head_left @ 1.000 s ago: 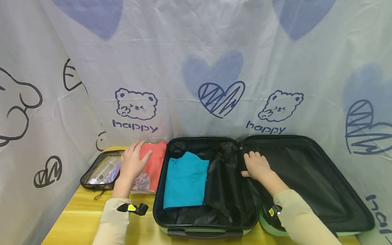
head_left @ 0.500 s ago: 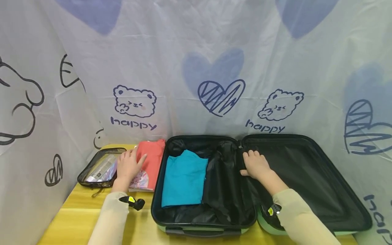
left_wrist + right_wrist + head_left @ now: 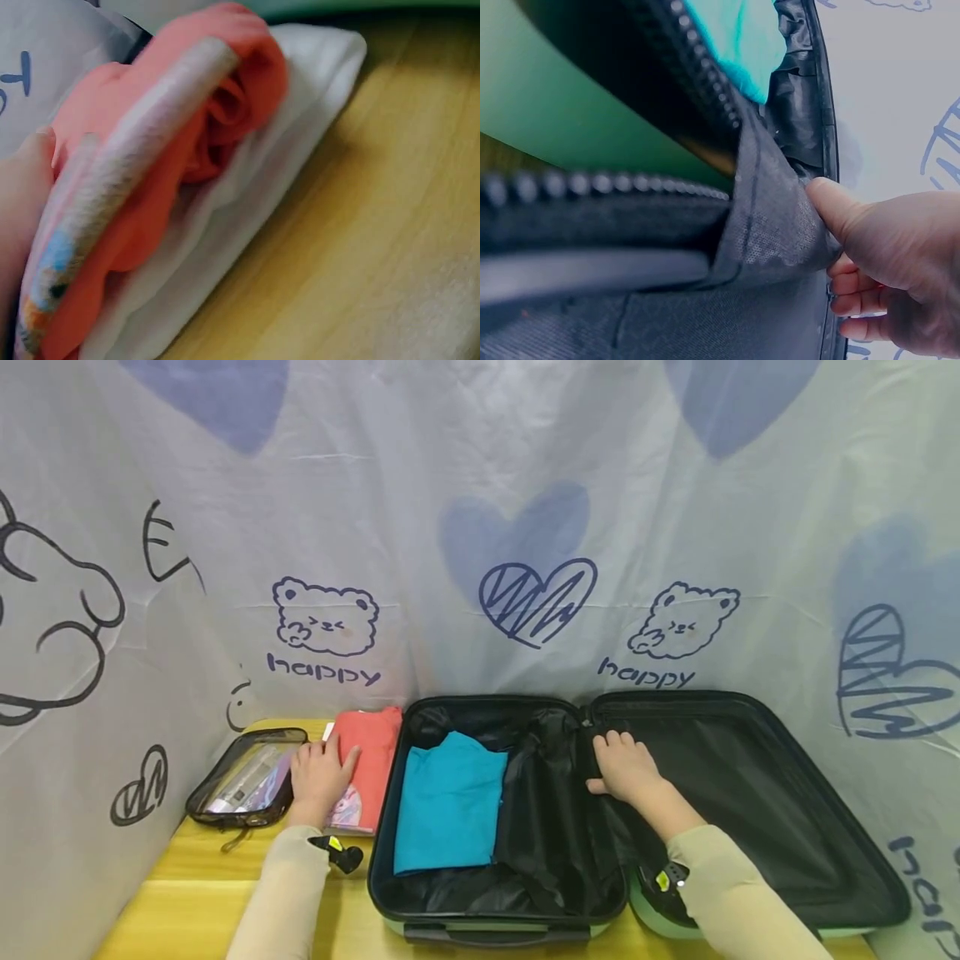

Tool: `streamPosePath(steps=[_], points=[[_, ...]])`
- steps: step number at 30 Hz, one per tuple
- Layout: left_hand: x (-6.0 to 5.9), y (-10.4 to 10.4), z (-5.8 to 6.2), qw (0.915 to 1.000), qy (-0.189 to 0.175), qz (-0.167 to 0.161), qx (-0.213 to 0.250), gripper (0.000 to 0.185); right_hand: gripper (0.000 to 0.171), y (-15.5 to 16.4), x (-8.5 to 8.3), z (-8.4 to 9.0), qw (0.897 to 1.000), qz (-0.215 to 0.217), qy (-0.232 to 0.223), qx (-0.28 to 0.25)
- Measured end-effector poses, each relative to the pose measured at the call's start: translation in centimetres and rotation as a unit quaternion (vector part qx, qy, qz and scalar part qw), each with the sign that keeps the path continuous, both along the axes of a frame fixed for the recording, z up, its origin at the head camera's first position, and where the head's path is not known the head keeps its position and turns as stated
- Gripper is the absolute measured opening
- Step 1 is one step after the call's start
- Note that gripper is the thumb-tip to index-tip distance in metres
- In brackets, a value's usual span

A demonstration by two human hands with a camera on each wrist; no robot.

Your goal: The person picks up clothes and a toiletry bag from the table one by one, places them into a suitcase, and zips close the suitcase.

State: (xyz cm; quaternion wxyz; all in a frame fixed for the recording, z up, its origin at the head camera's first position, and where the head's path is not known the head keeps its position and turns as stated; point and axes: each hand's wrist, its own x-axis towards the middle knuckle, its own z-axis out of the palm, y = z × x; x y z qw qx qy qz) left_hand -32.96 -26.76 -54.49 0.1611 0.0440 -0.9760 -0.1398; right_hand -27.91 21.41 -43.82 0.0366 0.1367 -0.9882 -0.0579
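Observation:
In the head view, my left hand lies at the left edge of a folded coral shirt, its fingers fairly straight and its thumb over the cloth. The left wrist view shows the shirt's rolled folds and colourful print, with a white folded cloth beneath. My right hand grips the black fabric hinge strip of the open suitcase, thumb on one side and curled fingers on the other in the right wrist view. A folded turquoise garment lies in the suitcase's left half.
A clear pouch with black trim, holding bottle-like items, lies left of the coral shirt. The suitcase's right half lies spread open. Under everything is a yellow wood-patterned table, with a printed curtain behind and at the sides.
My left hand has come down from above the coral shirt to its left edge, drawing back toward me. My right hand has stayed on the suitcase hinge.

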Motion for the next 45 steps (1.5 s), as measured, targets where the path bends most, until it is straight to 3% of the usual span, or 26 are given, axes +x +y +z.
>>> streamPosePath(steps=[6, 14, 26, 33, 38, 45], points=[[-0.3, 0.7, -0.6, 0.9994, 0.023, 0.012, -0.022, 0.068, 0.072, 0.1, 0.0, 0.0, 1.000, 0.000, -0.008, 0.000], [-0.4, 0.7, -1.1, 0.9994, 0.002, 0.031, 0.017, 0.073, 0.072, 0.1, 0.1, 0.0, 1.000, 0.000, -0.007, -0.004], [-0.3, 0.6, -1.0, 0.9987, -0.014, 0.046, 0.015, 0.086, 0.073, 0.3, -0.3, -0.5, 1.000, -0.003, -0.009, -0.014], [-0.3, 0.5, -1.1, 0.9990, -0.006, 0.038, 0.024, 0.085, 0.074, 0.4, -0.3, -0.7, 1.000, -0.004, -0.007, -0.011], [-0.3, 0.4, -0.6, 0.9973, -0.018, 0.032, 0.064, 0.083, 0.073, 0.5, -0.2, -0.7, 1.000, -0.005, -0.003, -0.010], [-0.6, -0.4, 0.1, 0.9915, -0.028, -0.020, 0.125, 0.077, 0.072, 0.5, -0.3, -0.6, 1.000, -0.006, -0.010, -0.012]])
